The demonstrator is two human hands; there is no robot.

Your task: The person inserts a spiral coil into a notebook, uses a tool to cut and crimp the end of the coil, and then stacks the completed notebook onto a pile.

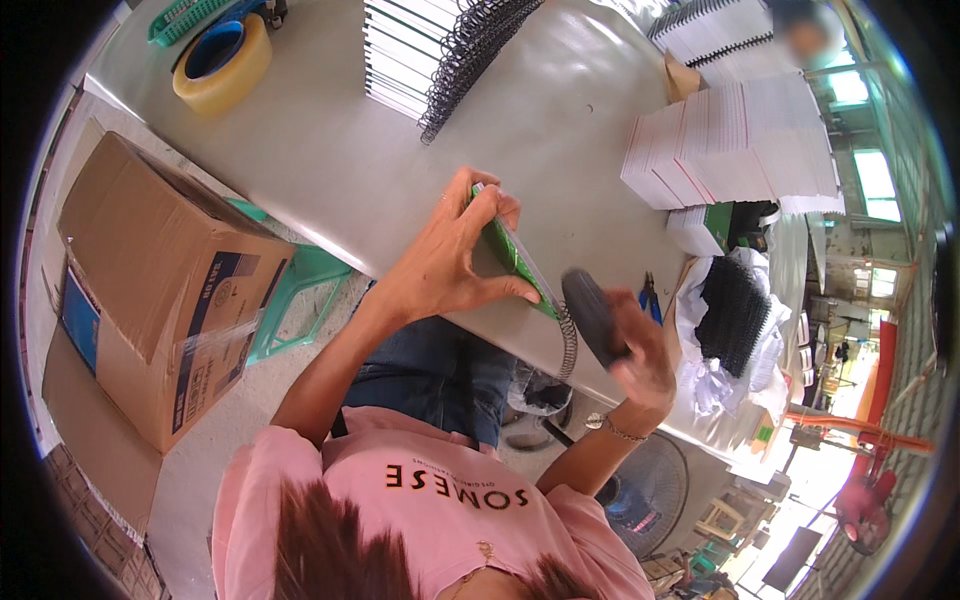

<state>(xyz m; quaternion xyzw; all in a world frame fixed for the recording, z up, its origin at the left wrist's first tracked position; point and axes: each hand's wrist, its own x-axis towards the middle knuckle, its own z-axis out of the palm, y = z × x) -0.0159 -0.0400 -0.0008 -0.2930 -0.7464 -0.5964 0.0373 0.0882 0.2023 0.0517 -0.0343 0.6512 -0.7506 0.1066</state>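
My left hand [436, 262] grips a green-covered notebook [514, 258], fingers over its far end and thumb along its near end. The notebook stands on edge on the grey table. From its near end a dark wire spiral coil [569, 345] trails past the table's front edge. My right hand [647, 358], smeared by motion, is closed around a dark grey oblong thing [592, 315] whose kind I cannot make out. That thing is close to the right of the coil; whether they touch is unclear.
White-paged notebooks [395, 50] with loose black coils [470, 60] stand at the back. Page stacks [735, 140], blue-handled pliers [650, 298] and black coils on plastic [735, 315] are on the right. Tape [225, 70] lies far left. A cardboard box [170, 270] and fan [645, 490] flank me.
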